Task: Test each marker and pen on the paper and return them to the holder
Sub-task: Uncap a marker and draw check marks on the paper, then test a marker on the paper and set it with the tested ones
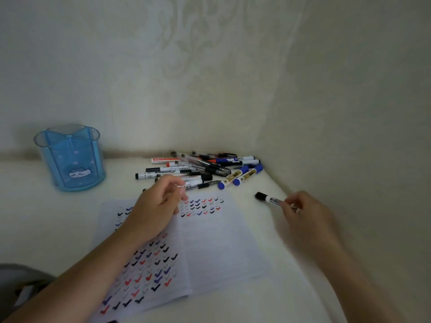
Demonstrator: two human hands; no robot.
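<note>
A blue see-through pen holder stands at the back left of the table with nothing visible in it. A pile of markers and pens lies at the back, near the corner of the walls. Two sheets of paper covered with black, red and blue check marks lie in front of me. My right hand grips a black-capped white marker, cap pointing left, to the right of the paper. My left hand hovers over the paper's upper edge, fingers loosely curled, next to the pile; whether it pinches anything is unclear.
Walls close off the table at the back and at the right. The white table surface stretches between the holder and the paper. A dark object shows at the lower left edge.
</note>
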